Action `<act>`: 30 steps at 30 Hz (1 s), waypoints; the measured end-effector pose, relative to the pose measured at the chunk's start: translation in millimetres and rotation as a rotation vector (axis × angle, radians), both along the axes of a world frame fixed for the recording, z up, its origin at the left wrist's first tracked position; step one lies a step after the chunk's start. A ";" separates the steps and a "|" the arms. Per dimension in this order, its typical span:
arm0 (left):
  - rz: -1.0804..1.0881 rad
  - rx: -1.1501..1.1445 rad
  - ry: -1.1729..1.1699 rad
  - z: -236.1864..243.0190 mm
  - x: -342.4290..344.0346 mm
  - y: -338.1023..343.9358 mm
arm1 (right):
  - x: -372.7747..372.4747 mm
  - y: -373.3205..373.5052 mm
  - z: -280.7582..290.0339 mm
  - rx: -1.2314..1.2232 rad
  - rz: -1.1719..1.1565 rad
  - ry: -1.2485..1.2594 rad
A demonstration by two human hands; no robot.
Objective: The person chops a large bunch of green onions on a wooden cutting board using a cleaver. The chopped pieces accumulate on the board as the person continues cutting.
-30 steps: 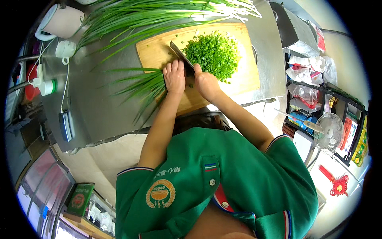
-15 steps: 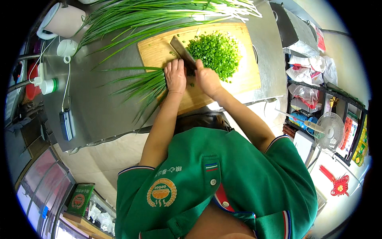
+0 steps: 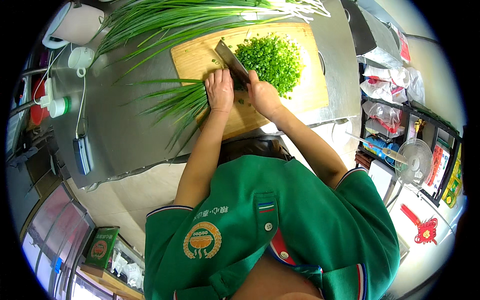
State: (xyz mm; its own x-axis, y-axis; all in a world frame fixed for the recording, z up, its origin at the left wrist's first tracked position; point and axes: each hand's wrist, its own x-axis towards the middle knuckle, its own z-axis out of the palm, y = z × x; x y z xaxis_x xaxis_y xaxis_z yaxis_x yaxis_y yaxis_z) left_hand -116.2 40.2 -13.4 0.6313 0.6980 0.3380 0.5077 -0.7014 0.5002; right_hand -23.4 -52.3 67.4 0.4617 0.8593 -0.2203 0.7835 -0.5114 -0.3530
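Note:
My right hand (image 3: 264, 97) is closed round the handle of a cleaver (image 3: 231, 60), whose blade slants away to the far left over the cutting board (image 3: 312, 95). Close beside the blade, my left hand (image 3: 219, 90) presses down on a bunch of scallions (image 3: 182, 102); its fingers are curled over them. The green ends fan out to the left, past the board's edge. A heap of chopped scallions (image 3: 272, 62) lies right of the blade, and a few loose bits are scattered on the wood. The cut ends under my left fingers are hidden.
More whole scallions (image 3: 200, 15) lie along the far side of the steel table (image 3: 115, 130). At the left are a pale pot (image 3: 80, 22), a white cup-shaped device (image 3: 81, 58) with a cable, and a phone-like device (image 3: 81, 155). A fan (image 3: 414, 162) stands at the right by shelves.
The cleaver has shifted slightly relative to my left hand, with its handle a little lower. Both hands stay in nearly the same place, and the whole view has moved a little.

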 end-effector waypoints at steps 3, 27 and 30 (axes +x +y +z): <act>-0.011 -0.009 0.011 0.3 0.0 0.1 | -2.9 -14.6 19.9 -0.028 0.000 -0.008; 0.041 0.039 0.120 -3.7 2.0 -3.6 | -21.6 -13.3 -1.7 -0.157 0.026 0.032; 0.035 -0.074 0.109 -3.8 -1.4 0.4 | -22.8 -2.1 -5.2 -0.083 0.008 0.052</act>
